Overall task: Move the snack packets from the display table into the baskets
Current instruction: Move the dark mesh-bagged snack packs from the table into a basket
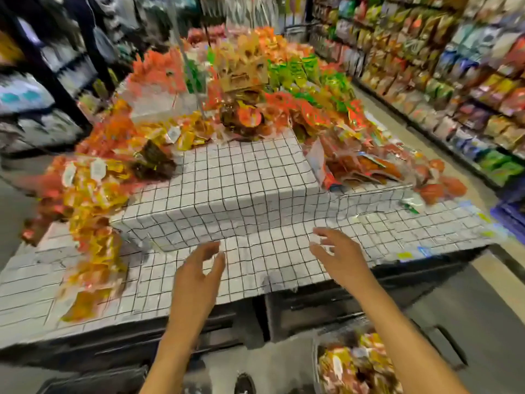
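The tiered display table (227,180) wears a white cloth with a black grid. Heaps of orange and yellow snack packets (91,189) run down its left side. More red, orange and green packets (358,155) pile up on its right and back. My left hand (196,277) and my right hand (338,254) hover side by side over the bare lower front tier, fingers spread, holding nothing. A basket (315,354) on the floor at the lower right holds several yellow and red packets, partly behind my right forearm. The view is blurred.
Shelves full of snack bags (454,81) line the right aisle. Dark racks (51,81) stand at the left. Black crates or drawers (326,305) sit under the table's front edge. A blue crate (511,214) is at the right edge. A shoe tip (244,385) shows below.
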